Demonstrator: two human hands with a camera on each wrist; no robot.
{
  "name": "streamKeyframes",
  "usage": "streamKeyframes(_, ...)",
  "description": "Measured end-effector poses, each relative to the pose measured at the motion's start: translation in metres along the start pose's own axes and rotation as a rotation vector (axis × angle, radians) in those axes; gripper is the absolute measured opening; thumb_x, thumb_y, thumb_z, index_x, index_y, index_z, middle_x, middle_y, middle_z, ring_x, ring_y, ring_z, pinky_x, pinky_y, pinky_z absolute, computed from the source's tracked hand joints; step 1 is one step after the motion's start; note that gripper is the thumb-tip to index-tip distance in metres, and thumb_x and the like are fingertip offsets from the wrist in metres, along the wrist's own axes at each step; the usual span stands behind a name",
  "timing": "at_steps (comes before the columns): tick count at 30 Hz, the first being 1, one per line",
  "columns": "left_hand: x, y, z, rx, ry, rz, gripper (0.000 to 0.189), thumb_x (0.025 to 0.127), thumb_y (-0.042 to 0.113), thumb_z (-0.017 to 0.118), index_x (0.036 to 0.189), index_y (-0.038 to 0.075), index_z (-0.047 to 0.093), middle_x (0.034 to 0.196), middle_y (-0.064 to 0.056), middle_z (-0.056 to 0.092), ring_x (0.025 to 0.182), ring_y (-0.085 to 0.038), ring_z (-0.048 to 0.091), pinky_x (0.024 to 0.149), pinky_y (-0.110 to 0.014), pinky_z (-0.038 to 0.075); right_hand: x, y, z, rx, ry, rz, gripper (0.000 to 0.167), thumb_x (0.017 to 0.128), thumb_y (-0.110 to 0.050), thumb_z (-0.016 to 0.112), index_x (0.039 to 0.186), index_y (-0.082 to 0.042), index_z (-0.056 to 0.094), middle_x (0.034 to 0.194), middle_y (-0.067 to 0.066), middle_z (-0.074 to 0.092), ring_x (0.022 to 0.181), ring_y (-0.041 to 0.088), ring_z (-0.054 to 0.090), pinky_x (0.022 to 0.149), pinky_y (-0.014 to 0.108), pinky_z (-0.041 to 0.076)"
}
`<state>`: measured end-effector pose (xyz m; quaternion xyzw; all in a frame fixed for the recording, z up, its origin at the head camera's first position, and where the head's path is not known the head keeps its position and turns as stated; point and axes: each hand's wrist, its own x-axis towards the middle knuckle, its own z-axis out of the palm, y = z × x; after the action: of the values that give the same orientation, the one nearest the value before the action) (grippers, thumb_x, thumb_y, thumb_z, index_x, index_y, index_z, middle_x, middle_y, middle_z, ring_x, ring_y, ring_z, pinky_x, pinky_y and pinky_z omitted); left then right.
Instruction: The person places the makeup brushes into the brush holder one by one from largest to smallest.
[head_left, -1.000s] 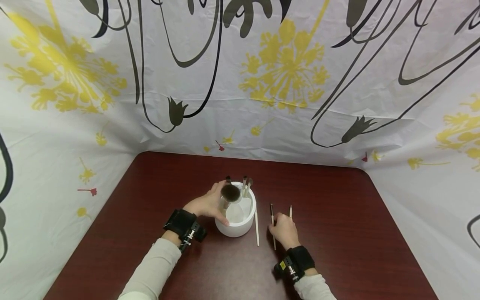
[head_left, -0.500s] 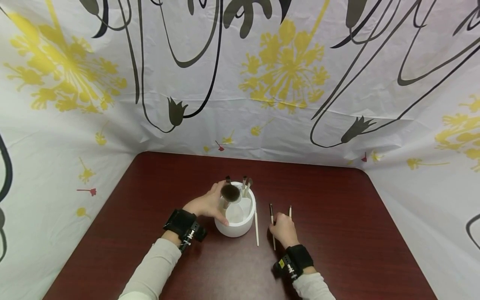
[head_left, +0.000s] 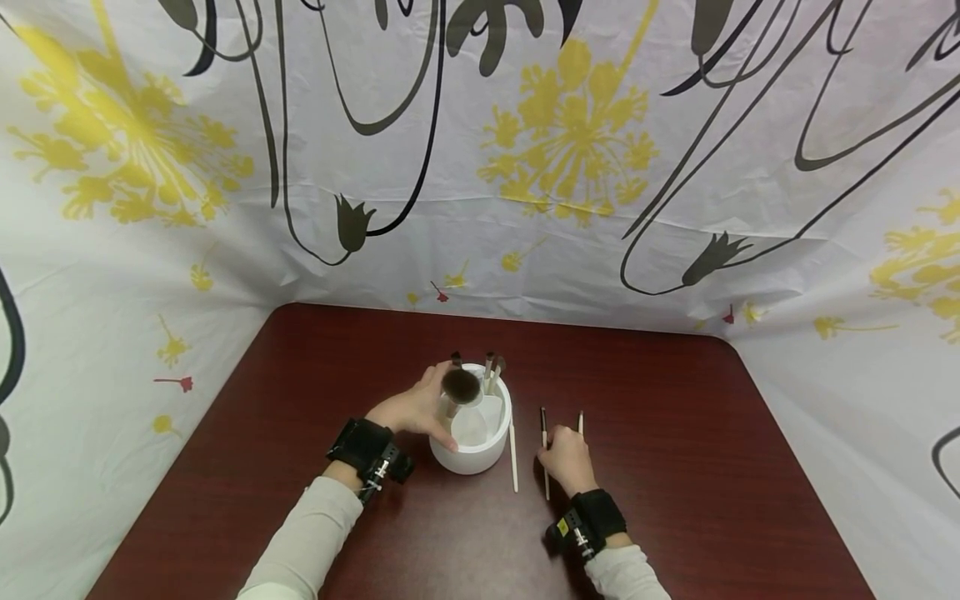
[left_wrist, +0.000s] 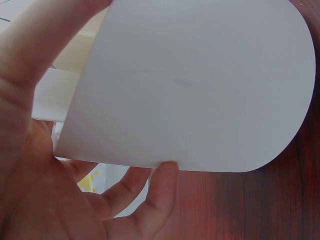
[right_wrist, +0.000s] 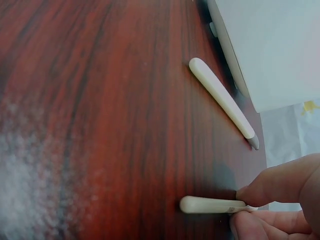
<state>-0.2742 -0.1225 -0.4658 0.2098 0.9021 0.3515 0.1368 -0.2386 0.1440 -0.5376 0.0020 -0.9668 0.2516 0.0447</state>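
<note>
A white round brush holder (head_left: 468, 461) stands on the table, with several makeup brushes upright in it. One large dark-bristled brush (head_left: 460, 386) leans up near its left rim. My left hand (head_left: 411, 410) grips the holder's left side; in the left wrist view its fingers (left_wrist: 162, 192) curl against the white wall. To the right, my right hand (head_left: 570, 462) pinches a thin pale-handled brush (right_wrist: 212, 205) between thumb and finger, low at the table. A second loose brush (head_left: 513, 462) lies between holder and right hand. Past the right knuckles shows the tip of another brush (head_left: 581, 422).
The dark red-brown wooden table (head_left: 360, 350) has rounded far corners. A white cloth (head_left: 420, 283) with grey, yellow and black plant prints hangs behind it and along both sides. Each wrist wears a black strap with a camera.
</note>
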Motion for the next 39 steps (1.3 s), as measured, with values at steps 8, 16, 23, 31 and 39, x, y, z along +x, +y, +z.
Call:
streamKeyframes(8, -0.001, 0.002, 0.0, -0.006, -0.001, -0.003, 0.13, 0.041, 0.032, 0.091, 0.141, 0.003, 0.012, 0.138, -0.023, 0.023, 0.128, -0.036, 0.025, 0.099, -0.049, 0.031, 0.0, 0.0, -0.001, 0.0, -0.006, 0.006, 0.013, 0.066, -0.006, 0.068, 0.064, -0.005, 0.055, 0.06, 0.003, 0.053, 0.054, 0.016, 0.05, 0.047, 0.03, 0.042)
streamKeyframes(16, 0.001, 0.002, -0.001, 0.002, -0.007, -0.019, 0.132, 0.042, 0.034, 0.091, 0.141, 0.003, 0.009, 0.139, -0.023, 0.021, 0.128, -0.036, 0.025, 0.099, -0.049, 0.031, 0.001, 0.0, -0.007, 0.015, 0.002, -0.009, 0.014, 0.065, -0.005, 0.067, 0.061, -0.005, 0.054, 0.057, 0.002, 0.052, 0.053, 0.016, 0.049, 0.046, 0.03, 0.041)
streamKeyframes(23, 0.0, 0.001, -0.001, 0.001, -0.003, -0.007, 0.131, 0.042, 0.032, 0.091, 0.141, 0.003, 0.011, 0.137, -0.022, 0.023, 0.126, -0.035, 0.028, 0.098, -0.047, 0.032, -0.001, -0.007, -0.016, 0.049, 0.009, -0.016, 0.01, 0.068, -0.005, 0.067, 0.073, 0.0, 0.06, 0.063, 0.006, 0.058, 0.054, 0.016, 0.052, 0.048, 0.029, 0.043)
streamKeyframes(31, -0.001, 0.002, -0.001, -0.018, 0.0, 0.003, 0.129, 0.042, 0.03, 0.091, 0.14, 0.002, 0.012, 0.138, -0.023, 0.023, 0.127, -0.035, 0.027, 0.099, -0.048, 0.031, -0.002, -0.019, -0.03, 0.071, 0.043, -0.036, 0.011, 0.069, -0.002, 0.065, 0.078, 0.002, 0.061, 0.061, 0.006, 0.057, 0.05, 0.013, 0.05, 0.047, 0.027, 0.042)
streamKeyframes(39, -0.001, 0.002, 0.0, -0.019, 0.004, 0.0, 0.129, 0.042, 0.031, 0.092, 0.14, 0.004, 0.012, 0.137, -0.022, 0.024, 0.126, -0.034, 0.029, 0.098, -0.048, 0.032, -0.005, -0.025, -0.039, 0.102, 0.084, -0.08, 0.011, 0.07, -0.002, 0.064, 0.079, 0.001, 0.061, 0.066, 0.007, 0.06, 0.053, 0.013, 0.052, 0.05, 0.029, 0.044)
